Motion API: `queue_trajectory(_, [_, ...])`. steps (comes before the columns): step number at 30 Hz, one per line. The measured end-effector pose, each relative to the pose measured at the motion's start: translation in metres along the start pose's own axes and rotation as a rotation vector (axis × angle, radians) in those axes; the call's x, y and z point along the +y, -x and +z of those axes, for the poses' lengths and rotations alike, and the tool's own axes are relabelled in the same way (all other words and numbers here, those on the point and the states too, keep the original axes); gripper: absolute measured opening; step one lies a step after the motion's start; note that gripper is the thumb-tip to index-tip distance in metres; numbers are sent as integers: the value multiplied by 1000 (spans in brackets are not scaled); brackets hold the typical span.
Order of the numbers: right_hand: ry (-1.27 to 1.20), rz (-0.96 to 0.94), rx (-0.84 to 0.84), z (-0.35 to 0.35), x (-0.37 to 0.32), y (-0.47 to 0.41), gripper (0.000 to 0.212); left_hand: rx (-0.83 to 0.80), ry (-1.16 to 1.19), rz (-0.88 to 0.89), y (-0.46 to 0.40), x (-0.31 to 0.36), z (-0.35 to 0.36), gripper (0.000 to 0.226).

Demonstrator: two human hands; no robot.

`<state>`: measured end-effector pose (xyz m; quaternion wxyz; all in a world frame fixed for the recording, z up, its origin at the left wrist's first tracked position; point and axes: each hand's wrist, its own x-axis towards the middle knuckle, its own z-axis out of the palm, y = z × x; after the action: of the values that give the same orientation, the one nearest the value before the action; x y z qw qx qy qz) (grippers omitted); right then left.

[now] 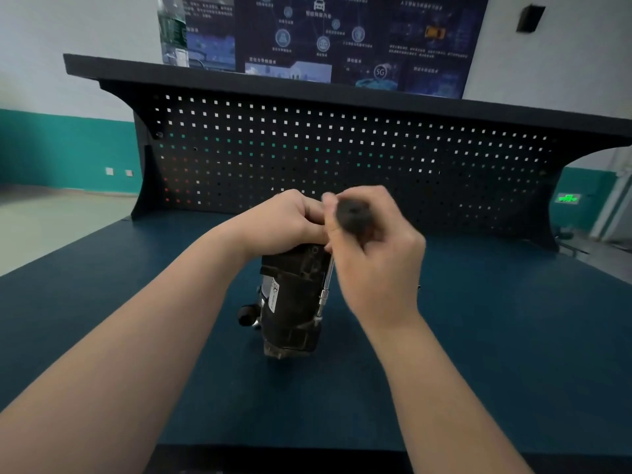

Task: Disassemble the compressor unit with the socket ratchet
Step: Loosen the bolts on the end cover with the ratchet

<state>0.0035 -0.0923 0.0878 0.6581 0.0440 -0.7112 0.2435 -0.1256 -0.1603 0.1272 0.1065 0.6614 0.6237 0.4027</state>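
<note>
The black compressor unit (292,302) stands upright in the middle of the blue bench top, a white label on its left side and a small black knob low on the left. My left hand (287,222) grips the top of the unit. My right hand (372,254) holds the black round handle (354,217) of the socket driver. Its thin metal shaft (325,289) runs down along the unit's right side, and the tip sits on a fastener near the unit's lower flange. The unit's top is hidden under my hands.
A black perforated back panel (342,155) rises behind the bench (496,354), with a shelf on top. A clear plastic bottle (172,29) stands on the shelf at the left. A dark poster hangs on the wall behind.
</note>
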Motion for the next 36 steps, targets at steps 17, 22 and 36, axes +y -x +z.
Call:
queue_trajectory(17, [-29,74,20,8,-3,1,11,79,-36,-95,-3,1,1,16])
queue_trajectory(22, [-55,190,3,-2,9,-19,16,62,-27,-132,-6,0,1,7])
queue_trajectory(36, [-538,630,312,7,18,-12,19,66,89,-96,-5,-10,-3,7])
